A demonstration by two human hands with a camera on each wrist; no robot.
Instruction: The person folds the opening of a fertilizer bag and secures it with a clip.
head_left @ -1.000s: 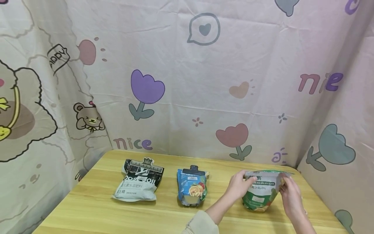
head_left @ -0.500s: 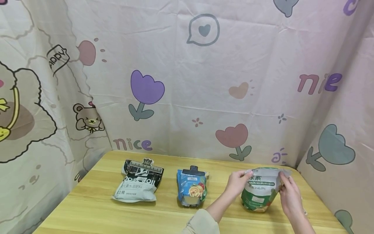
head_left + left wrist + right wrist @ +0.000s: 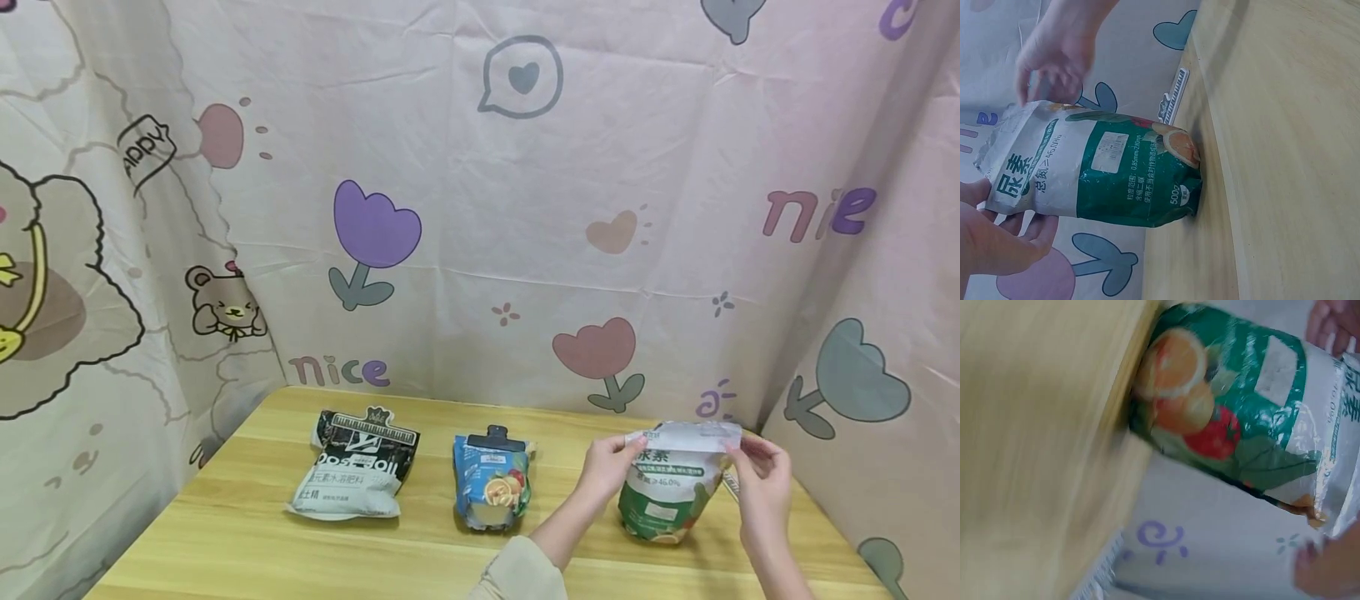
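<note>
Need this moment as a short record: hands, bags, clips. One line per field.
left_hand: pinching top left corner of green-and-white bag
right_hand: at bag's top right corner; grip unclear
held_bag: upright on table, no clip on it
middle_bag: blue bag, black clip on top
far_left_bag: black-and-white bag, keyboard-patterned clip on top
loose_clip: on table, near green-and-white bag, partly hidden in head view

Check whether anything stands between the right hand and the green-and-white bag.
Nothing visible does: the right hand is close to the bag's top corner. The clip lies lower, on the table.
</note>
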